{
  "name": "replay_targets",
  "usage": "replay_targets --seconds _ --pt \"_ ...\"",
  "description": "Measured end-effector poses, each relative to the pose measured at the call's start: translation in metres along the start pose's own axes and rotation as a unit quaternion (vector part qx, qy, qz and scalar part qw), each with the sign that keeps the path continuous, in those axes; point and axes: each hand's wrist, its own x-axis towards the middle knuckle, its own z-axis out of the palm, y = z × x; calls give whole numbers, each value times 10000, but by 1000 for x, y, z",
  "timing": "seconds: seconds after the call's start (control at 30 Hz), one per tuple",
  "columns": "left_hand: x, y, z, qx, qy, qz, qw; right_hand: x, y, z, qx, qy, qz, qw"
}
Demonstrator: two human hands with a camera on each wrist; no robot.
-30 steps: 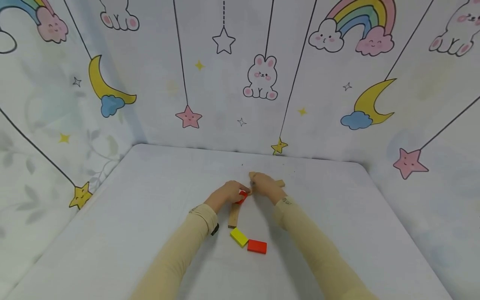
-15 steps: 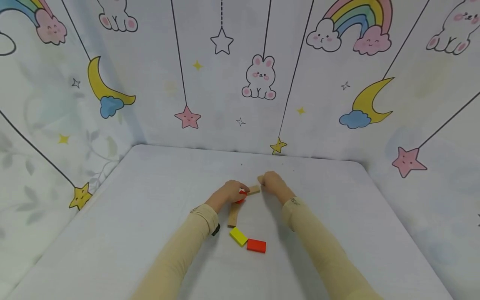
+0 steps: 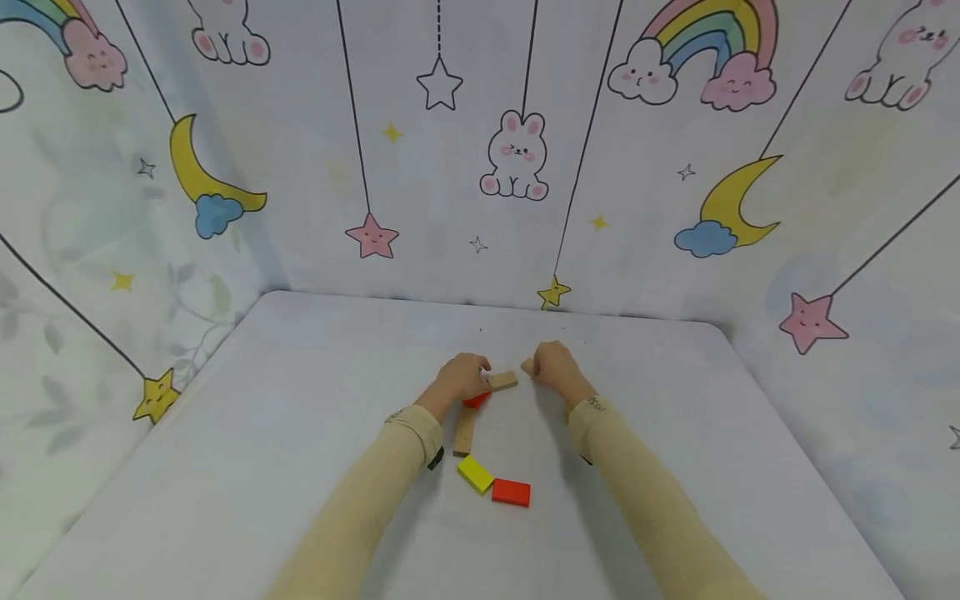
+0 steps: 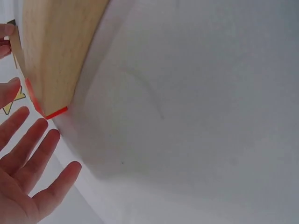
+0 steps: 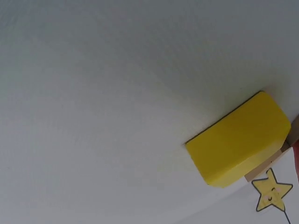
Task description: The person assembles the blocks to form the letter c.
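Observation:
In the head view, my left hand (image 3: 459, 377) is over the far end of a curved row of blocks, fingertips near a red block (image 3: 477, 401) and a short wooden block (image 3: 502, 381). Its fingers (image 4: 39, 156) are spread and relaxed in the left wrist view, beside a wooden block (image 4: 60, 51) with red at its end. To the right, my right hand (image 3: 558, 369) grips a wooden block (image 3: 527, 366), mostly hidden by the fingers. That hand is out of sight in the right wrist view, where a yellow block (image 5: 238, 140) lies large.
Nearer along the row lie another wooden block (image 3: 464, 432), a yellow block (image 3: 476, 473) and a red block (image 3: 512, 492). All rest on a white-covered table (image 3: 315, 375). A printed cloth backdrop (image 3: 420, 183) rises behind its far edge.
My right hand has moved right with its wooden block, away from my left hand, uncovering the short wooden block. The left fingers have let go of the red block.

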Motion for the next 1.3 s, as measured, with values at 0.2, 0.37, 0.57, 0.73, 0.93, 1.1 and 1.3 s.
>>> replay_targets --seconds 0.2,0.37,0.57,0.73,0.93,1.1,1.3 --pt "1 -4 0 -247 -33 29 9997 -3 6 0 625 -177 28 9979" --pt "1 -7 0 -425 -78 478 9979 -5 9 -2 774 -490 65 9958" --pt "1 -7 1 -550 -60 720 9959 -5 12 -1 776 -639 -59 9949" --pt "-1 -6 2 -532 -38 806 9953 -3 13 2 788 -647 -58 9948" --pt "-2 -5 3 -314 -42 874 9957 -2 10 5 705 -602 -124 9956" --pt "-2 -4 3 -319 -109 786 9963 -1 7 7 680 -624 -154 9956" --pt "-1 -5 4 -337 -134 726 9967 -1 5 7 712 -642 -131 9953"
